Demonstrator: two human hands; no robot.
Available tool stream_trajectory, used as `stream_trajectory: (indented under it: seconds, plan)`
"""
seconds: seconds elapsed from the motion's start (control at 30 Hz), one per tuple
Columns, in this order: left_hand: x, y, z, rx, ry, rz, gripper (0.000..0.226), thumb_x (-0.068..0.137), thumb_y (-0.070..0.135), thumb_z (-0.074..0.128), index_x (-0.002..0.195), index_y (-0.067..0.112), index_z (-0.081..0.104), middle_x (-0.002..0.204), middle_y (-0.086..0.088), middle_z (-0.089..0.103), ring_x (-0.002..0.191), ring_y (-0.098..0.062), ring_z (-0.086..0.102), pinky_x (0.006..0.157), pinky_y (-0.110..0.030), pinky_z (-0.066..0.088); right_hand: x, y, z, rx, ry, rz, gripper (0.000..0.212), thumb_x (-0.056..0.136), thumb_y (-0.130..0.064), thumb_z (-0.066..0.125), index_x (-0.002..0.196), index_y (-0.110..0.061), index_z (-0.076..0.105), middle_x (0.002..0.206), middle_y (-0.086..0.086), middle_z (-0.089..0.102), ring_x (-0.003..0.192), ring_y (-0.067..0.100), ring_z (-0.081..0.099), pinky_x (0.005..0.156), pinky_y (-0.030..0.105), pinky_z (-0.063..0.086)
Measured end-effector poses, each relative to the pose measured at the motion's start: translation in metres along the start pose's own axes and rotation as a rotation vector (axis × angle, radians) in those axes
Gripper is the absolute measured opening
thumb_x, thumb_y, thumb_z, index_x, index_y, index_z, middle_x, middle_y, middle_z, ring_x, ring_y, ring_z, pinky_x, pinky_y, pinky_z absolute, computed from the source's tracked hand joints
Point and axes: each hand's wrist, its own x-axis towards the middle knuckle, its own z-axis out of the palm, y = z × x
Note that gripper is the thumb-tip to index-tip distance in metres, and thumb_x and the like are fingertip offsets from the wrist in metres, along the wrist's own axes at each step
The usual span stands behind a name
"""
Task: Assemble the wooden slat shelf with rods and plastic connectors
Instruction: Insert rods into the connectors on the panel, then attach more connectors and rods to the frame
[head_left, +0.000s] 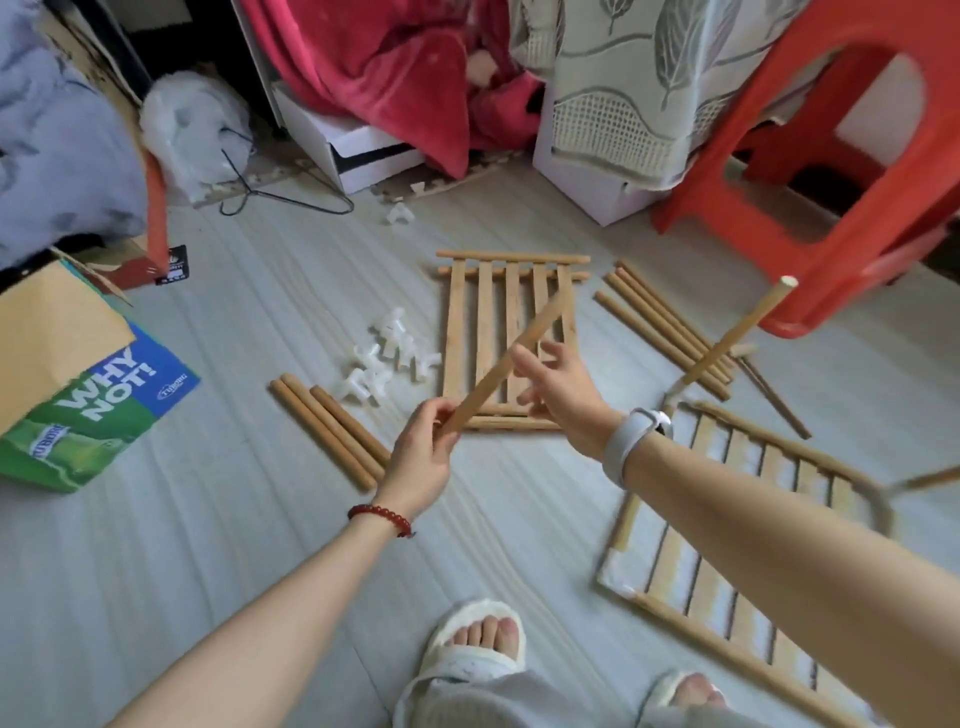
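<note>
Far left, a cardboard box (57, 332) lies tipped, contents hidden; loose rods (327, 431) and a pile of plastic connectors (387, 358) sit handy just right of it on the floor. My left hand (423, 447) pinches the low end of a rod (506, 361), angled up over the flat slat panel (509, 343), probably to fit next. My right hand (561, 387) hovers beside it, fingers loose, gripping nothing; a part-built panel (727, 540) lies far right.

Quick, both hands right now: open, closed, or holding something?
Left hand: gripping the lower end of a wooden rod.
Right hand: open, fingers spread beside the same rod, gripping nothing.
</note>
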Motion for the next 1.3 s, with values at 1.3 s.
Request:
stream_trajectory:
  seconds: [1.3]
  plan:
    - [-0.022, 0.069, 0.108, 0.281, -0.467, 0.077, 0.028, 0.085, 0.012, 0.063, 0.111, 0.021, 0.059, 0.101, 0.005, 0.061, 0.081, -0.007, 0.059, 0.078, -0.022, 0.044, -0.116, 0.150, -0.132, -0.818, -0.124, -0.106, 0.022, 0.092, -0.027, 0.059, 0.096, -0.007, 0.067, 0.102, 0.009, 0.061, 0.092, 0.026, 0.058, 0.084, 0.038, 0.046]
